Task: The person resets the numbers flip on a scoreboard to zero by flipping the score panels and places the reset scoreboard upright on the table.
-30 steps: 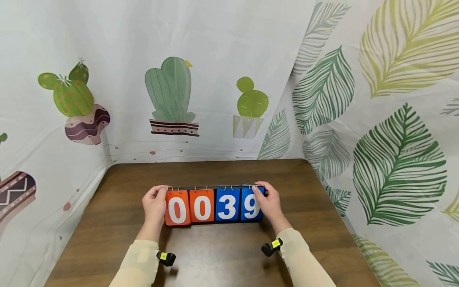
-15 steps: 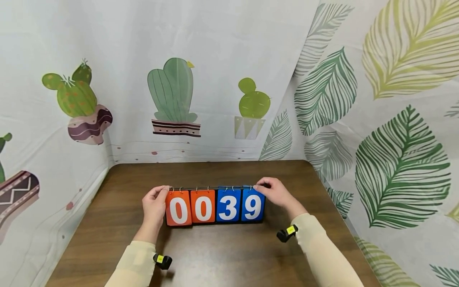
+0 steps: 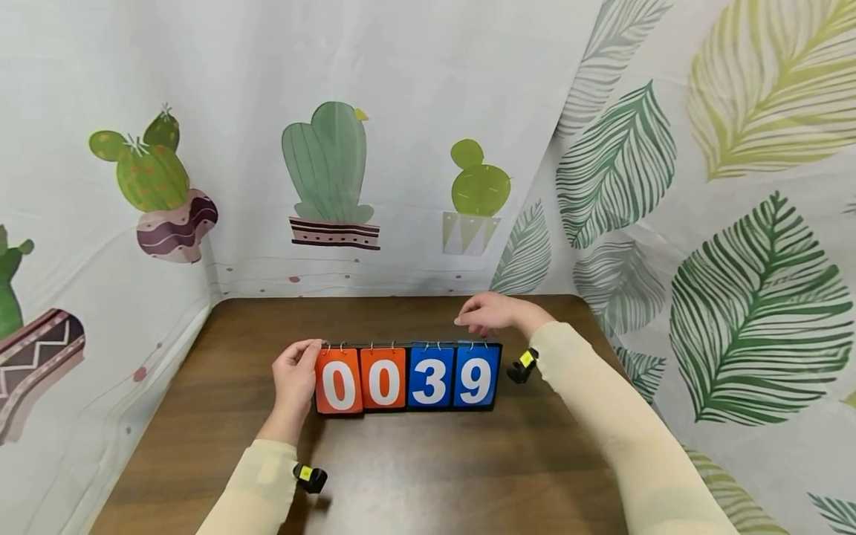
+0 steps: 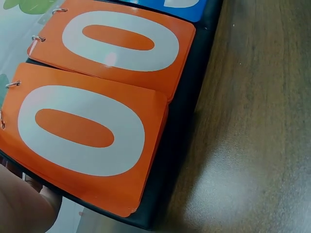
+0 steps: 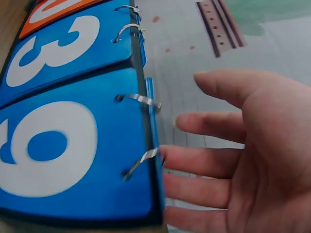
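Observation:
A flip scoreboard stands on the wooden table, its cards reading 0, 0, 3 and 9. Two orange cards fill its left half and two blue ones its right, all hung from metal rings along the top. My left hand grips the upper left corner, with some fingers hidden behind the board in the left wrist view. Above and behind the upper right corner is my right hand, holding nothing. Its fingers are spread and relaxed beside the rings of the blue 9 card in the right wrist view.
The brown table reaches back to hanging cloths printed with cacti and leaves. A small black camera is strapped to each wrist over the pale sleeves.
My right hand has let go of the scoreboard's upper right corner and moved up and behind its top edge. The left hand keeps its grip, and the digits are the same.

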Motion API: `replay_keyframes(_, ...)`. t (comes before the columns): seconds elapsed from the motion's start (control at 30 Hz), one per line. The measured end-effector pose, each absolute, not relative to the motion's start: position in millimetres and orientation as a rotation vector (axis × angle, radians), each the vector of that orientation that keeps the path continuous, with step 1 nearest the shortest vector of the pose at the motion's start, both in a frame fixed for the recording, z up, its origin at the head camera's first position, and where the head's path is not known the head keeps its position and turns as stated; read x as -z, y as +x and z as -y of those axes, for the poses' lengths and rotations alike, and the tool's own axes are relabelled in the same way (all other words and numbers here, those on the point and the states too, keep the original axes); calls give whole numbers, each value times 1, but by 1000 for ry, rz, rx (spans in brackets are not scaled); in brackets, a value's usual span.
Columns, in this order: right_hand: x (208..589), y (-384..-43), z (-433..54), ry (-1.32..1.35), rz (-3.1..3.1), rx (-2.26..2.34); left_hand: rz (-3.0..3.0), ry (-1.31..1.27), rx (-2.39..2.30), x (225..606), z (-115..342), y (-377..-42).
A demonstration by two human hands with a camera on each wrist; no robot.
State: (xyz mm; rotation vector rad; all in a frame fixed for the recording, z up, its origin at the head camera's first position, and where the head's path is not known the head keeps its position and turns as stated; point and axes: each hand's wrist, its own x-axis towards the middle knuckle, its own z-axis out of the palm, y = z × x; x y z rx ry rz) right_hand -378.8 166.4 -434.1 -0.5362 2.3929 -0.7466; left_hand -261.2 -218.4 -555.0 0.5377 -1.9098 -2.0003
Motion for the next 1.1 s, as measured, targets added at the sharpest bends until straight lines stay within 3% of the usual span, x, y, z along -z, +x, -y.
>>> replay_keyframes(0.67,452,-399,-71,-453,-2115,427,1922,533,1997,556,215,-262)
replay_keyframes(1.1,440,-402,-53,-541,-2153,379,1883,527,1977,557,219,-261)
